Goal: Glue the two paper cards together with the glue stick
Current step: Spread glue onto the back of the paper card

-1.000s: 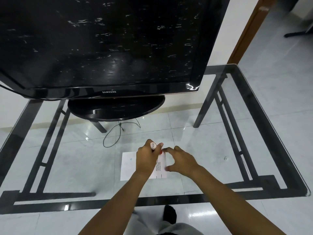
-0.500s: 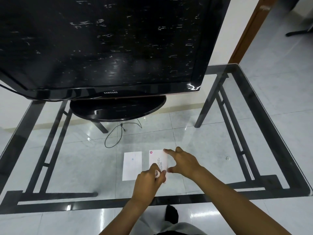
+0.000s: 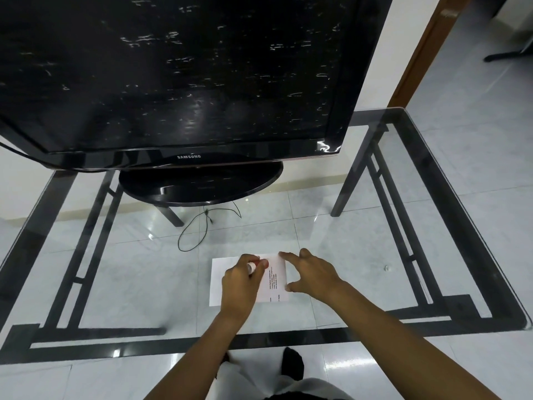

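Glass surface [image 3: 360, 255]: clear top on a dark metal frame, floor tiles showing through it.
Television [image 3: 173, 76]: black, on an oval stand at the far edge of the surface, well apart from the work.
Cable [image 3: 196, 229]: thin dark loop seen through the glass, between the stand and the cards.
Small white bit [image 3: 386, 267]: lies alone toward the right edge.
Plain card [image 3: 220, 280]: white, flat near the near edge, partly hidden under the left hand.
Printed card [image 3: 275, 281]: flat just beside the plain one on its right; whether they overlap cannot be told.
Left hand [image 3: 240, 284]: fingers closed around the glue stick [image 3: 251, 267], its tip down on the printed card's far end.
Right hand [image 3: 313, 277]: open, spread fingers [image 3: 287, 256] pressing the printed card's right edge.
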A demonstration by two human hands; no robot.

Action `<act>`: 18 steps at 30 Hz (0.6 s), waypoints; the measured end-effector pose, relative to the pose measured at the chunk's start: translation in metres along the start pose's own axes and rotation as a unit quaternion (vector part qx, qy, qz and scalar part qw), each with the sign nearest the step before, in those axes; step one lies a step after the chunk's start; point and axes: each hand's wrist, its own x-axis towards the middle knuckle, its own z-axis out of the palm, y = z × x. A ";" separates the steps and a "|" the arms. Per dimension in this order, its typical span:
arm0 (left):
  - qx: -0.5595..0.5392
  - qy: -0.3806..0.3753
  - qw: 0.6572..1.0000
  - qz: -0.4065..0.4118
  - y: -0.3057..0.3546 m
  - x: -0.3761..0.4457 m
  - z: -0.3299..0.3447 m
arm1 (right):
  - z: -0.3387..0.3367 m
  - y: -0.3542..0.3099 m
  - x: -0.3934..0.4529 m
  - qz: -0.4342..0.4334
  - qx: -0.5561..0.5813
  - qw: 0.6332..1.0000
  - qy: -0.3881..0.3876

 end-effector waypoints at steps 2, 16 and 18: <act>0.007 0.015 1.000 -0.002 -0.005 0.004 -0.007 | -0.003 -0.001 -0.001 0.001 -0.005 1.000 -0.009; 0.081 -0.057 0.994 0.041 0.004 0.012 -0.019 | -0.014 -0.020 0.009 -0.042 -0.142 0.988 -0.032; 0.084 -0.063 0.993 0.048 -0.001 -0.004 -0.023 | -0.012 -0.018 0.009 -0.039 -0.129 0.990 -0.032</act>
